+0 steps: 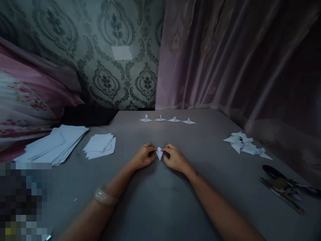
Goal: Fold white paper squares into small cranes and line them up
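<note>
A small white folded paper, shaped like a kite with its point toward me, lies on the grey table between my hands. My left hand pinches its left edge between thumb and fingers. On the opposite edge my right hand has the same kind of pinch. Beyond them, several folded paper figures with spread wing-like sides stand in a row near the far edge. A heap of folded white paper pieces lies to the right.
At the left are a stack of large white sheets and a smaller pile of cut paper. Dark tools, blurred, perhaps scissors, lie at the right. A patterned wall and a pink curtain border the grey table.
</note>
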Demonstrator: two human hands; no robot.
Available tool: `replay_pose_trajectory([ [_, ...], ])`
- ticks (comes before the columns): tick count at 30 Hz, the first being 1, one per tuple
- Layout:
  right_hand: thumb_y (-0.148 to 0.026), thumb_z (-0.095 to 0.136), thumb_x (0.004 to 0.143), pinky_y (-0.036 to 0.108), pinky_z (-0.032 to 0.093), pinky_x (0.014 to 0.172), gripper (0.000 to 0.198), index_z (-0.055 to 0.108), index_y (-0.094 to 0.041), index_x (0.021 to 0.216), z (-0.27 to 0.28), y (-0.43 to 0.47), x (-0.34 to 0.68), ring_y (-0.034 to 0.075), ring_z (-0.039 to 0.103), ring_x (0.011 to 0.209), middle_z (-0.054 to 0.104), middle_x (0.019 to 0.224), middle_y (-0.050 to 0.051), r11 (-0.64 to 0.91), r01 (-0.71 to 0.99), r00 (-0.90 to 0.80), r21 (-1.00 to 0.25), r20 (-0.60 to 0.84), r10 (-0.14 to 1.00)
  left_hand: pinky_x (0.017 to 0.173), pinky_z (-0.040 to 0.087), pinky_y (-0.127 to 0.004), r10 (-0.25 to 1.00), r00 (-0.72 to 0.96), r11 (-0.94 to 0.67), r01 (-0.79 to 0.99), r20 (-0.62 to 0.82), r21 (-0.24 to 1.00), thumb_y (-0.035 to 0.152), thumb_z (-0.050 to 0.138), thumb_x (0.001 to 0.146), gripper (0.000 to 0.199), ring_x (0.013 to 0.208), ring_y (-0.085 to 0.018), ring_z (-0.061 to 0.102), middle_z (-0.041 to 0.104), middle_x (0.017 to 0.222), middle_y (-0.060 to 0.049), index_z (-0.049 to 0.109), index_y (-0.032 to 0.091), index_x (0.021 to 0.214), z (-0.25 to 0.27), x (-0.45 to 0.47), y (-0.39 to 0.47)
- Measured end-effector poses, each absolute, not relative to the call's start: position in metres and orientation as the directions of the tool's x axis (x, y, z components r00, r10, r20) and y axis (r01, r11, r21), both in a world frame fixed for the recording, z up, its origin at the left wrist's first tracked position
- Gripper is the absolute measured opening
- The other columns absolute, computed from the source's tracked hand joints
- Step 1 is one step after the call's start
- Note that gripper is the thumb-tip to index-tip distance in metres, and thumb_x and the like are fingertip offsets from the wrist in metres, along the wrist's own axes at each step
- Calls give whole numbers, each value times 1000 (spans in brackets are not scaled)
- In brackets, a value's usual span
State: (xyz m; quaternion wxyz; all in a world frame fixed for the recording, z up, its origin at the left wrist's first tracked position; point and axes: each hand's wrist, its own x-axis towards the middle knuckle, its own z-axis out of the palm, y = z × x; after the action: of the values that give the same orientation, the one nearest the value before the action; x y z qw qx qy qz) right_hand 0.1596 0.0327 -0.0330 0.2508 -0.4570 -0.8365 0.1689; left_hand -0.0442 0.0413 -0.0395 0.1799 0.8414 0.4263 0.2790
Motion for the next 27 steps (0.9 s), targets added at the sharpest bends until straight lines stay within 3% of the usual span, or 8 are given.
replay_pose_trajectory([
  [4, -16, 57, 80, 29, 41, 87, 28, 66, -21, 106, -32, 37, 162, 16, 55, 95, 59, 99, 5, 493, 648, -451, -581, 229, 863, 80, 47, -30, 846, 472, -509, 571, 250, 644, 25, 59, 82, 19, 87, -18, 58, 61, 95, -8, 68, 17, 96, -35, -46, 44],
  [10, -20, 55, 85, 26, 43, 80, 20, 69, -20, 99, -33, 45, 162, 14, 57, 85, 60, 92, 4, 488, 595, -459, -639, 229, 859, 74, 46, -28, 869, 453, -451, 565, 197, 691, 33, 58, 83, 23, 83, -17, 58, 61, 94, -7, 69, 18, 97, -29, -46, 44],
  [16, -23, 51, 88, 25, 41, 72, 19, 69, -18, 85, -38, 56, 159, 13, 57, 77, 60, 82, 2, 441, 600, -410, -668, 217, 886, 72, 44, -28, 912, 367, -381, 592, 183, 710, 28, 51, 87, 22, 78, -16, 57, 61, 84, -6, 69, 16, 81, -31, -42, 50],
  [27, -28, 56, 86, 24, 38, 65, 16, 67, -18, 80, -38, 56, 151, 12, 54, 69, 60, 80, 2, 340, 712, -285, -614, 190, 939, 71, 42, -29, 953, 265, -289, 637, 149, 715, 23, 54, 82, 16, 77, -17, 54, 56, 81, -5, 65, 14, 75, -36, -38, 54],
])
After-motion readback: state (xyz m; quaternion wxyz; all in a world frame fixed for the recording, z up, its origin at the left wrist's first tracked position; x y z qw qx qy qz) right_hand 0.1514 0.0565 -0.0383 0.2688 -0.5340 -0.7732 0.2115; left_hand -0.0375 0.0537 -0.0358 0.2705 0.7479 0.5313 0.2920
